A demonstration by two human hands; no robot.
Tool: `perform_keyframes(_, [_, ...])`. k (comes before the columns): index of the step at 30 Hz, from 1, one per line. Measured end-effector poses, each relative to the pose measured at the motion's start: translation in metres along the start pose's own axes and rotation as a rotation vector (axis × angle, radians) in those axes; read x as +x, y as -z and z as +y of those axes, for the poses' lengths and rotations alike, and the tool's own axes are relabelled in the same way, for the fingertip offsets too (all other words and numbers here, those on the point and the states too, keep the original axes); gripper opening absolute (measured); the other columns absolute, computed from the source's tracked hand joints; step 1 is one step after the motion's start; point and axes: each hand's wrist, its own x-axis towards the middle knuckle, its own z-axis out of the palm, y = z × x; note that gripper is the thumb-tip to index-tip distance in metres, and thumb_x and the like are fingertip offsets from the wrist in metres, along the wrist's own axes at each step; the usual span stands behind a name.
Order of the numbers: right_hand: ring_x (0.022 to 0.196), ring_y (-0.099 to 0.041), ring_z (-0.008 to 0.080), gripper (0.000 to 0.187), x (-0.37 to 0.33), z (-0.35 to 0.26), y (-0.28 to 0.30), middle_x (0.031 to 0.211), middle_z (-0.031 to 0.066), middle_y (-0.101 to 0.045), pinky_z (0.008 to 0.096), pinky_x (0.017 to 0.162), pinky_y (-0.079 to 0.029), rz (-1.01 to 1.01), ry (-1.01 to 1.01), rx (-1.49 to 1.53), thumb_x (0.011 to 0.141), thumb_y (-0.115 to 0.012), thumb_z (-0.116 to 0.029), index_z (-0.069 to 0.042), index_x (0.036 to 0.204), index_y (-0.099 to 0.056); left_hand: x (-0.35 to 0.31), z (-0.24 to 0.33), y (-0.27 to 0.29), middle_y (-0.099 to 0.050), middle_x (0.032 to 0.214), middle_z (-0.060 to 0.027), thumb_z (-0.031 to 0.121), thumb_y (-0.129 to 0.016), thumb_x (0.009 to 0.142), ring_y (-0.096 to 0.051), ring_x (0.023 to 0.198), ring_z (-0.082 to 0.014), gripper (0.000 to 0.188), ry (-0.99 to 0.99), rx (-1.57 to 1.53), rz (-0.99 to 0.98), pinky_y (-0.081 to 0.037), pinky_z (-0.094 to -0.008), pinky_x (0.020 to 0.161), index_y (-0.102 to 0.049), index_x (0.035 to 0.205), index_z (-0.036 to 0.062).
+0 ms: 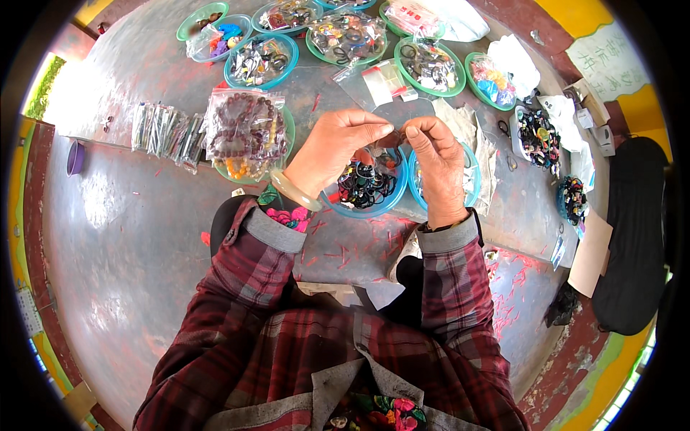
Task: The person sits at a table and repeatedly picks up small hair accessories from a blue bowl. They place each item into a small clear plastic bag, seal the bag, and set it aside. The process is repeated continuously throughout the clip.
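Small dark piece above far side of blue basket | left hand: fingers pinched on it | right hand: fingers together beside it, grip unclear | likely best: steady left, gentle right adjustments

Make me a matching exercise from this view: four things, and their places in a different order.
Things:
1. Small dark item
2. Pale bangle
3. Purple bowl
4. Cardboard sheet

Places:
A. Far left of the picture
B. Right side of the picture
C. Between the fingertips of the left hand and right hand
D. Around the left hand's wrist

Pairs: 1-C, 2-D, 3-A, 4-B
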Motion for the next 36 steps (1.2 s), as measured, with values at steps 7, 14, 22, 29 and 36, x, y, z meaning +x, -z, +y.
perform_keyframes(7, [0.07,-0.05,0.0029,0.007,-0.002,-0.007,-0.003,0.077,-0.0033,-0.059,0.0165,0.063,-0.039,0.024,-0.082,0.047,0.081,-0.063,-0.005,-0.002,0.086,-0.062,0.0,-0.002,-0.003,-0.064,0.081,-0.0051,0.015,-0.061,0.084,-0.055,0.061,-0.0076,0.022,-0.071,0.156,0.022,-0.046,-0.0206,0.053,-0.063,0.095,-0.0032])
perform_keyframes(14, [0.072,-0.05,0.0035,0.006,-0.001,0.0,-0.002,0.078,-0.0026,-0.059,0.0169,0.065,-0.041,0.043,-0.037,0.017,0.081,-0.062,-0.002,-0.001,0.087,-0.062,0.0,0.0,-0.004,-0.063,0.085,-0.005,0.017,-0.06,0.084,-0.057,0.067,-0.0086,0.023,-0.061,0.187,0.019,-0.047,-0.0218,0.053,-0.063,0.096,-0.0025])
perform_keyframes(22, [0.072,-0.052,0.005,0.008,0.0,-0.003,-0.006,0.079,-0.0013,-0.06,0.0178,0.067,-0.042,0.094,-0.083,0.089,0.08,-0.062,-0.002,0.0,0.088,-0.062,0.0,-0.002,-0.004,-0.063,0.083,-0.0049,0.017,-0.058,0.085,-0.057,0.066,-0.0083,0.023,-0.028,0.133,0.017,-0.047,-0.0207,0.052,-0.062,0.097,-0.0026])
perform_keyframes(29, [0.072,-0.054,0.0058,0.01,0.0,0.005,0.0,0.08,0.0002,-0.062,0.0174,0.066,-0.042,0.058,-0.139,0.181,0.078,-0.065,-0.003,-0.001,0.089,-0.063,0.0,-0.001,-0.006,-0.064,0.083,-0.0059,0.015,-0.055,0.088,-0.059,0.067,-0.0091,0.021,-0.02,0.115,0.034,-0.047,-0.0206,0.052,-0.062,0.097,-0.0027])
perform_keyframes(36, [0.073,-0.054,0.0062,0.01,0.0,0.005,0.001,0.08,0.0001,-0.062,0.0177,0.067,-0.042,0.054,-0.167,0.198,0.078,-0.063,0.0,-0.001,0.088,-0.063,0.0,-0.003,-0.005,-0.065,0.086,-0.0068,0.014,-0.056,0.087,-0.059,0.073,-0.0093,0.02,-0.019,0.14,0.01,-0.047,-0.021,0.055,-0.062,0.097,-0.0019])
